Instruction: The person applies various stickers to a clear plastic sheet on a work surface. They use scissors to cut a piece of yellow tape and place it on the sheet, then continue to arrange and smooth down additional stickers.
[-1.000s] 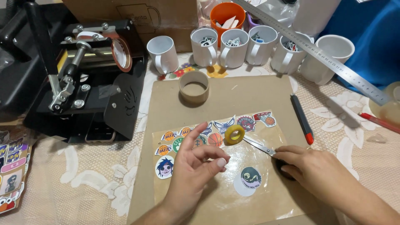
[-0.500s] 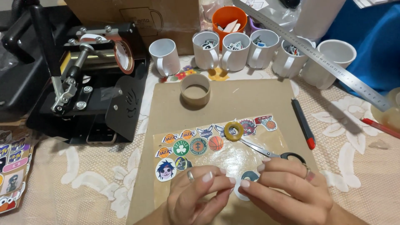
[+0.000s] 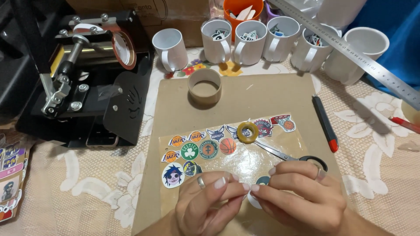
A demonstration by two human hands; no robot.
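both hands pinch a round sticker point(image 3: 258, 192) over the clear sheet point(image 3: 245, 164).

the sticker is small and round, white-edged with a dark face, mostly hidden by fingertips, low on the sheet near the scissors point(image 3: 288, 156). the left hand point(image 3: 210, 201) curls, thumb and forefinger nipping its left edge; the right hand point(image 3: 302, 199) curls too, fingertips gripping its right side.

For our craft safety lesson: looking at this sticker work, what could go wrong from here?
1. The scissors lie right beside the right hand; a careless move might nick a finger.
2. The round sticker, pinched by both hands, could crease or tear.
3. The left hand might smudge the cut stickers close by.
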